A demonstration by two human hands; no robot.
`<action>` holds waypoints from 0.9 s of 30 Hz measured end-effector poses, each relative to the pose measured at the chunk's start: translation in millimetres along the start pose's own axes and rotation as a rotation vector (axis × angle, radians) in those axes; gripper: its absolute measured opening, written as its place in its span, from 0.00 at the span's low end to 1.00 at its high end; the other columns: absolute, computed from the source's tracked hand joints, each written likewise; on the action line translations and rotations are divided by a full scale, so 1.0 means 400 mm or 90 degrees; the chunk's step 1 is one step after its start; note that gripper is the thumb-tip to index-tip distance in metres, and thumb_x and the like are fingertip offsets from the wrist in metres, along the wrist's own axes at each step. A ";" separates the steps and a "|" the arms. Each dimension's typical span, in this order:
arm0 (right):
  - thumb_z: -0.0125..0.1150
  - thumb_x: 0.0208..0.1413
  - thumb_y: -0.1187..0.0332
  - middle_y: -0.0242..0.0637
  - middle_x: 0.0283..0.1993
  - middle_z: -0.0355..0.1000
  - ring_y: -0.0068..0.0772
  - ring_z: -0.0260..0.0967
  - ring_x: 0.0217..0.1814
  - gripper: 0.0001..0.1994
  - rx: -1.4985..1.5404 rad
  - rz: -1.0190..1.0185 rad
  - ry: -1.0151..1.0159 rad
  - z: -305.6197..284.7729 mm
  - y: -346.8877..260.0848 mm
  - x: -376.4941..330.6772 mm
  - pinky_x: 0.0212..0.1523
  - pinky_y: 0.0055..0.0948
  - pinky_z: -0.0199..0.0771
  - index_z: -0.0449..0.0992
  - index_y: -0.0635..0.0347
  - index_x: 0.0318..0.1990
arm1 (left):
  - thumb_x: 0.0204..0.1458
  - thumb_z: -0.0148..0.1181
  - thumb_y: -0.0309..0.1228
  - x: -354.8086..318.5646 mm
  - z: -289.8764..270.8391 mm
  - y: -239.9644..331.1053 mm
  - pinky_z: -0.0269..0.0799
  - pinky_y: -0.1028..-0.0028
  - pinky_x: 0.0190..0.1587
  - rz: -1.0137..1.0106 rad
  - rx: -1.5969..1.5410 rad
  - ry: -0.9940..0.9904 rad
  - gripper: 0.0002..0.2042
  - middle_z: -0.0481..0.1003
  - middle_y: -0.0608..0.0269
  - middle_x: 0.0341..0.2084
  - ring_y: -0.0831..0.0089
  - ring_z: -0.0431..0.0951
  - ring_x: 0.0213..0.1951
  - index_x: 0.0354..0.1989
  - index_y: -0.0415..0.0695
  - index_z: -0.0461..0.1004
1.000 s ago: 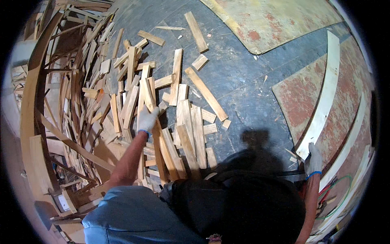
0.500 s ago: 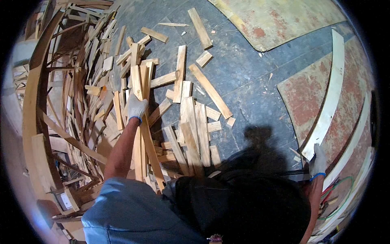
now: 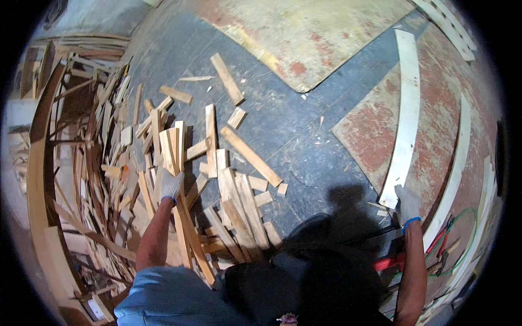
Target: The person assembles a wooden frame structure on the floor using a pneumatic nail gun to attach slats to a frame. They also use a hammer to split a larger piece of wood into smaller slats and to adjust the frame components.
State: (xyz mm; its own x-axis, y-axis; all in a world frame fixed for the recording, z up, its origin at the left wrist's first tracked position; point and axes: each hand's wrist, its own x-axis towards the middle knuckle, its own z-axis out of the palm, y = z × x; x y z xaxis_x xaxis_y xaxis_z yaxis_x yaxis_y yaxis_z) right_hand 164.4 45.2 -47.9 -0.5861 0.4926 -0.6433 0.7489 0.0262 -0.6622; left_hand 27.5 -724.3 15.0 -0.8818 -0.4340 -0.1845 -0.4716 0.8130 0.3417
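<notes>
My left hand [image 3: 172, 186], in a pale knitted glove with a blue cuff, is closed around several narrow wooden strips [image 3: 169, 150]. Their far ends fan out beyond the fingers, and their near ends run back toward my legs. On the right, my right hand [image 3: 409, 206], gloved alike, is at the near end of a long white board [image 3: 405, 103]. Its fingers lie along the board's right edge and appear to grip it; part of that grip is hidden. Loose wooden offcuts [image 3: 235, 187] lie heaped between my hands, nearer the left one.
A large pile of scrap wood [image 3: 89, 168] fills the left side behind a long upright timber [image 3: 39, 163]. Worn red-and-cream sheets [image 3: 370, 127] cover parts of the dark floor [image 3: 304, 146]. Another white board [image 3: 451, 168], a green cord [image 3: 474, 223] and red-handled tools [image 3: 389, 262] are at right.
The view has shifted, so the floor and offcuts appear lower and farther left. The white board's near end and my right hand have moved together, slightly away over the floor. My left hand still holds the strips.
</notes>
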 end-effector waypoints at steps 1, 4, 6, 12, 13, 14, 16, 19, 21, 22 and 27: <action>0.68 0.59 0.58 0.23 0.31 0.68 0.23 0.61 0.32 0.12 0.031 -0.001 0.004 -0.005 0.011 0.000 0.33 0.31 0.62 0.79 0.58 0.35 | 0.49 0.69 0.38 -0.021 -0.030 0.109 0.75 0.57 0.52 -0.004 -0.020 -0.047 0.29 0.79 0.38 0.46 0.47 0.81 0.48 0.55 0.32 0.69; 0.68 0.59 0.57 0.23 0.32 0.68 0.23 0.62 0.33 0.13 0.070 -0.007 -0.009 0.016 0.032 0.018 0.34 0.31 0.63 0.80 0.59 0.36 | 0.51 0.67 0.40 0.032 -0.063 0.299 0.77 0.57 0.50 0.045 0.097 -0.152 0.29 0.80 0.39 0.44 0.47 0.83 0.47 0.57 0.34 0.69; 0.68 0.60 0.58 0.24 0.35 0.70 0.23 0.64 0.34 0.14 0.032 -0.005 -0.021 0.015 0.025 0.020 0.36 0.32 0.66 0.80 0.60 0.39 | 0.53 0.67 0.49 0.026 -0.070 0.486 0.78 0.54 0.48 0.167 0.230 -0.183 0.33 0.81 0.35 0.42 0.44 0.83 0.48 0.58 0.35 0.69; 0.68 0.60 0.56 0.28 0.38 0.75 0.25 0.70 0.38 0.17 0.073 0.010 -0.017 0.007 0.015 -0.005 0.36 0.34 0.74 0.81 0.61 0.46 | 0.52 0.65 0.36 0.041 0.072 0.822 0.78 0.52 0.41 0.654 0.442 -0.166 0.19 0.81 0.46 0.36 0.46 0.84 0.38 0.50 0.43 0.70; 0.68 0.60 0.55 0.29 0.38 0.75 0.26 0.71 0.39 0.17 0.090 0.032 -0.018 0.012 0.009 -0.011 0.35 0.34 0.75 0.81 0.61 0.47 | 0.52 0.65 0.35 0.075 0.097 0.845 0.77 0.53 0.43 0.714 0.454 -0.170 0.17 0.80 0.47 0.37 0.48 0.83 0.38 0.47 0.44 0.70; 0.68 0.60 0.55 0.29 0.38 0.75 0.26 0.71 0.38 0.18 0.103 0.035 -0.024 0.011 0.015 -0.005 0.33 0.34 0.74 0.81 0.60 0.47 | 0.52 0.63 0.33 0.125 0.133 0.851 0.75 0.55 0.44 0.820 0.455 -0.124 0.14 0.79 0.50 0.37 0.50 0.82 0.40 0.45 0.45 0.70; 0.68 0.60 0.54 0.31 0.37 0.75 0.26 0.70 0.37 0.18 0.128 0.045 -0.029 0.001 0.040 0.009 0.30 0.34 0.73 0.81 0.60 0.46 | 0.54 0.60 0.30 0.193 0.181 0.911 0.72 0.57 0.49 0.960 0.451 -0.100 0.10 0.78 0.57 0.38 0.56 0.80 0.46 0.43 0.45 0.71; 0.66 0.62 0.56 0.26 0.30 0.70 0.22 0.63 0.29 0.14 0.087 0.028 -0.012 0.011 0.034 0.012 0.28 0.31 0.64 0.80 0.58 0.37 | 0.53 0.60 0.29 0.252 0.250 0.944 0.67 0.57 0.54 0.922 0.516 0.011 0.15 0.76 0.56 0.41 0.55 0.78 0.47 0.49 0.46 0.69; 0.67 0.61 0.53 0.29 0.33 0.72 0.25 0.65 0.32 0.17 0.023 -0.018 -0.013 0.004 0.040 0.022 0.31 0.33 0.67 0.81 0.61 0.39 | 0.52 0.60 0.28 0.242 0.302 0.926 0.66 0.58 0.55 0.875 0.462 0.129 0.16 0.75 0.55 0.44 0.54 0.77 0.48 0.50 0.46 0.69; 0.67 0.60 0.51 0.31 0.34 0.73 0.27 0.67 0.34 0.19 -0.011 -0.039 -0.011 -0.005 0.044 0.022 0.33 0.33 0.68 0.81 0.62 0.40 | 0.52 0.61 0.28 0.234 0.324 0.909 0.65 0.58 0.55 0.850 0.431 0.184 0.17 0.74 0.54 0.45 0.54 0.76 0.49 0.51 0.46 0.69; 0.68 0.58 0.50 0.30 0.34 0.72 0.29 0.66 0.35 0.23 0.004 0.019 0.032 0.008 0.015 -0.010 0.37 0.36 0.68 0.79 0.67 0.39 | 0.53 0.62 0.33 0.247 0.338 0.798 0.71 0.54 0.55 0.506 0.232 0.140 0.18 0.74 0.49 0.46 0.48 0.77 0.50 0.52 0.44 0.70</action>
State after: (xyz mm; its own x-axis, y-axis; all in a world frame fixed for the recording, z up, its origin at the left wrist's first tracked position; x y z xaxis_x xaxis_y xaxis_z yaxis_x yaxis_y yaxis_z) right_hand 170.3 40.8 -50.3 -0.5468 0.5358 -0.6433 0.7639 0.0048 -0.6454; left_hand -210.0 -455.0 -18.7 -0.9455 0.2745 0.1753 0.2741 0.9613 -0.0270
